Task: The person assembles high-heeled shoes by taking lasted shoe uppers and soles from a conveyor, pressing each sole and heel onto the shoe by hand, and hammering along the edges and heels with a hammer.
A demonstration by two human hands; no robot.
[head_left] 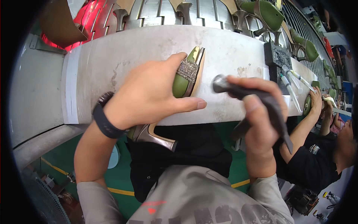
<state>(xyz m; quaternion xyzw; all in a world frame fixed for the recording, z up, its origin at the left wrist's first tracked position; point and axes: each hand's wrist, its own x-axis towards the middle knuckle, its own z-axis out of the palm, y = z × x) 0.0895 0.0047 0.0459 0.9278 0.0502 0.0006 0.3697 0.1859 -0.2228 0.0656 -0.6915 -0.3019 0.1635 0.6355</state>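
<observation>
A green high-heeled shoe (181, 86) with a glittery strap lies on its side on the white worktop (223, 41). My left hand (145, 89) is closed over it, the thumb stretched out along the near side and the other fingers partly hidden. Its metallic heel (158, 140) sticks out below my wrist, past the near edge of the worktop. To the right, my right hand (259, 127) grips a dark hammer (268, 99). The hammer's round metal face is turned toward the shoe, some way apart from it, and its thin tail points down and right.
Beyond the worktop runs a slatted metal conveyor (160, 15) carrying several heeled shoes. On the right are a dark block (278, 58) and several syringes (291, 89). A co-worker's hand (316, 100) handles another green shoe there. A brown curved panel (59, 24) stands at the far left.
</observation>
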